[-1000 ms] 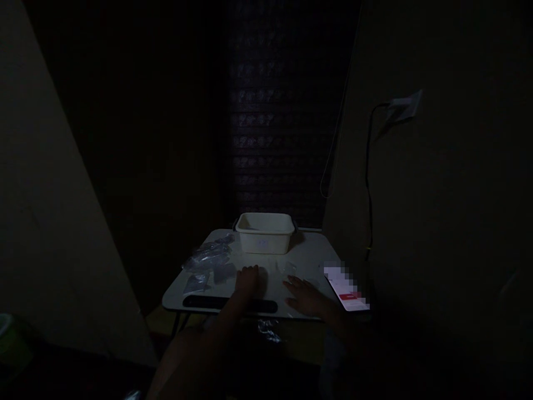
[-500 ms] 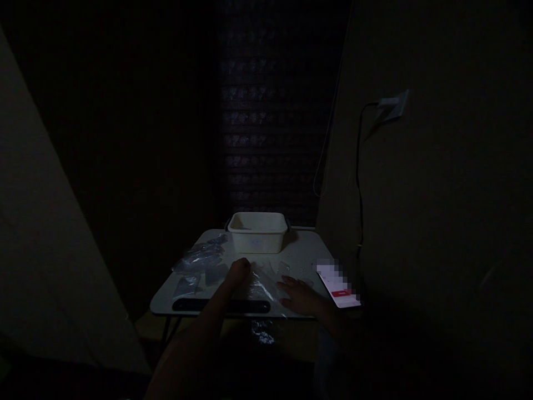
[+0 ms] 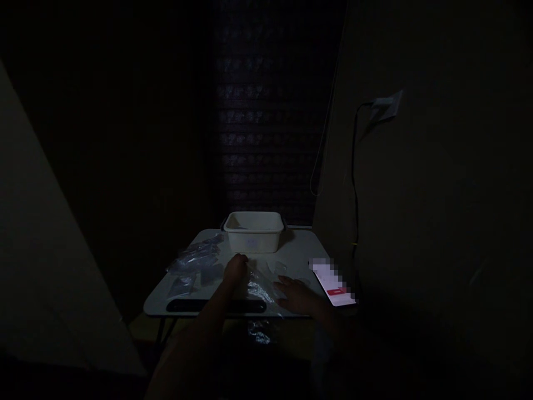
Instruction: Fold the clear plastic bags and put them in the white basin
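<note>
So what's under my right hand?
Clear plastic reaches your right hand at the fingers, with the table showing around them; whatever lies beneath the palm is covered and can't be seen.

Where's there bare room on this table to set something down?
Widest bare-looking patch of table: between the white tub, the phone and the far right corner. A smaller one: the near left corner, beside the black strip. Crowded: the left side, under clear plastic bags, and the front middle, where clear film stretches between left hand and right hand.
</note>
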{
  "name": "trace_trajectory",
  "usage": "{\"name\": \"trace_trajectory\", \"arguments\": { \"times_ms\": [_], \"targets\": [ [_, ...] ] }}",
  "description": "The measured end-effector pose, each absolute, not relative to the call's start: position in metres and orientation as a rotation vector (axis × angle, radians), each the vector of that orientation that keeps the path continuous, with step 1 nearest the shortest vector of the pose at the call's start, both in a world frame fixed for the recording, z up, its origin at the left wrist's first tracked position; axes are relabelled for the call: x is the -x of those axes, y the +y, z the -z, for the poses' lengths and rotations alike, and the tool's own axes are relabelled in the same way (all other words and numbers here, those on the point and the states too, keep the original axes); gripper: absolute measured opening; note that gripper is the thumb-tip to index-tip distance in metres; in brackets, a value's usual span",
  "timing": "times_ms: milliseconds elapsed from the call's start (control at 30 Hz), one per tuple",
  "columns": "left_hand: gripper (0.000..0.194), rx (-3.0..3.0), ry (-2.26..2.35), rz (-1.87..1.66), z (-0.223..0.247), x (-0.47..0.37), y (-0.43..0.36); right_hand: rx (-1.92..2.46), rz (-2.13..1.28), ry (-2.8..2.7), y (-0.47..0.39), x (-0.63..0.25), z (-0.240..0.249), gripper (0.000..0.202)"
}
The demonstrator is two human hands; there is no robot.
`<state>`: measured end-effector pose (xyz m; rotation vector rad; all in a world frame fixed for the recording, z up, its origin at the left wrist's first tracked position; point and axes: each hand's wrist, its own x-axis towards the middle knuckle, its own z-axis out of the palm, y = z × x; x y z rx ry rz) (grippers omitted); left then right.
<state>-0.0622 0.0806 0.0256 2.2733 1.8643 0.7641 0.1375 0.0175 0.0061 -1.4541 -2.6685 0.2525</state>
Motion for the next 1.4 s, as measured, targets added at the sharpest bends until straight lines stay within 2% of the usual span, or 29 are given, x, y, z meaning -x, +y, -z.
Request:
{"name": "trace_trajectory", "arguments": {
  "times_ms": [267, 333, 433, 533, 633, 833, 1200, 1400],
  "targets": [
    [0.043, -2.295, 1.909, -0.982, -0.028, 0.072, 0.083, 1.48, -0.275, -2.662, 0.014, -0.137, -0.01, 0.052],
    [0.044, -2.354, 1.911, -0.93, -0.028, 0.07, 0.077, 1.485, -0.255, -2.655, 0.013, -0.135, -0.012, 0.051],
    [0.036, -2.458, 1.859, -0.777, -0.027, 0.061, 0.06, 1.484, -0.187, -2.641, 0.012, -0.131, -0.015, 0.051],
    [0.026, -2.645, 1.574, -0.468, -0.018, 0.045, 0.039, 1.53, -0.093, -2.594, 0.016, -0.127, -0.019, 0.044],
    [0.037, -2.822, 1.375, -0.378, -0.005, 0.035, 0.02, 1.642, -0.01, -2.518, 0.024, -0.127, -0.021, 0.034],
    [0.044, -2.851, 1.407, -0.209, 0.005, 0.036, 0.006, 1.681, 0.063, -2.512, 0.043, -0.132, -0.013, 0.037],
    [0.045, -2.903, 1.427, -0.183, 0.009, 0.04, 0.008, 1.92, 0.045, -2.34, 0.078, -0.143, -0.002, 0.038],
    [0.047, -2.867, 1.46, -0.223, 0.008, 0.034, 0.017, 1.764, 0.063, -2.38, 0.072, -0.129, -0.008, 0.039]
  ]
}}
